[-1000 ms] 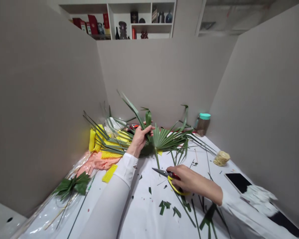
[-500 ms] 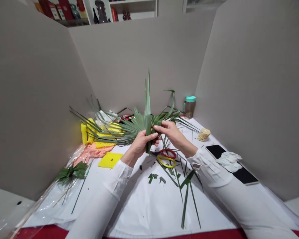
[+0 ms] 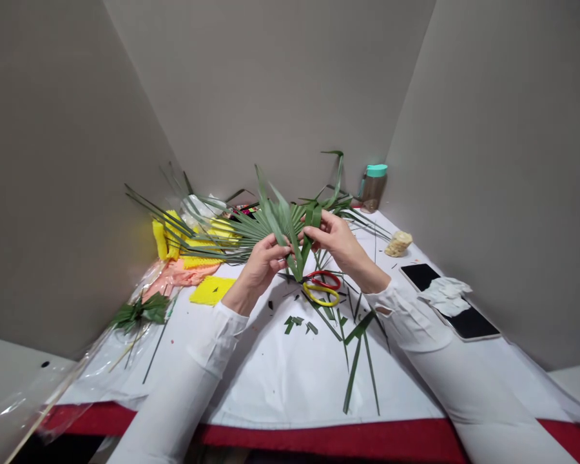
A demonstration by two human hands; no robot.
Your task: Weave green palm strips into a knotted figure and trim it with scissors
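Observation:
Green palm leaf strips (image 3: 284, 222) are held up over the middle of the table, spread between my two hands. My left hand (image 3: 265, 259) pinches the strips with thumb and fingers on their left side. On the right, my right hand (image 3: 333, 238) grips a folded, looped part of the palm leaf (image 3: 312, 219). Behind them a large fan palm leaf (image 3: 244, 231) lies spread. Just below my hands are scissors (image 3: 321, 293) with one red and one yellow handle loop; their blades are partly hidden by the leaf.
Cut leaf scraps (image 3: 297, 322) and long strips (image 3: 355, 374) lie in front. At left are yellow netting (image 3: 167, 235), pink cloth (image 3: 181, 276), a yellow square (image 3: 212, 290) and a tied leaf piece (image 3: 140, 311). At right stand a bottle (image 3: 374, 188), a beige lump (image 3: 399, 243) and a phone (image 3: 473, 324) under tissue (image 3: 445, 295).
The upright strips have spread apart and lean left. My hands have moved apart slightly, the left one outward. The camera view has tilted down.

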